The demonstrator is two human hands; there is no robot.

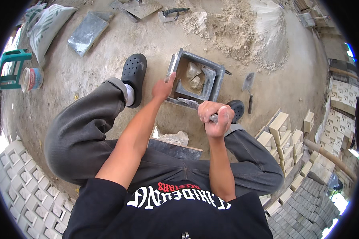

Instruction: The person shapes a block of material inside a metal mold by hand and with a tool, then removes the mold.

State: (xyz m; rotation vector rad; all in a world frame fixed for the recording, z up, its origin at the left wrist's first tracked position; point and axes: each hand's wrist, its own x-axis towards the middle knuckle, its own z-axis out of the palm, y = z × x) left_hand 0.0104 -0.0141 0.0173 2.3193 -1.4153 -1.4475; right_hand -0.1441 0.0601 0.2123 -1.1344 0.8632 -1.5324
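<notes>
A grey square box mould [202,58] rests on the ground between my feet, with a smaller frame inside it and whitish lumps [194,71] in its middle. My left hand [162,88] grips the mould's left wall, one finger stretched along the edge. At the near right corner, my right hand [215,118] is closed around the handle of a small trowel. The trowel's blade [187,102] points left and lies over the near wall of the mould. Part of the handle is hidden by my fingers.
Another trowel [248,82] lies right of the mould. Beyond are piles of pale powder [269,34] and a black-handled float [174,12]. A flat plate [89,32], bucket [32,79] and green stool [12,68] stand left. Cast blocks [281,129] are stacked right.
</notes>
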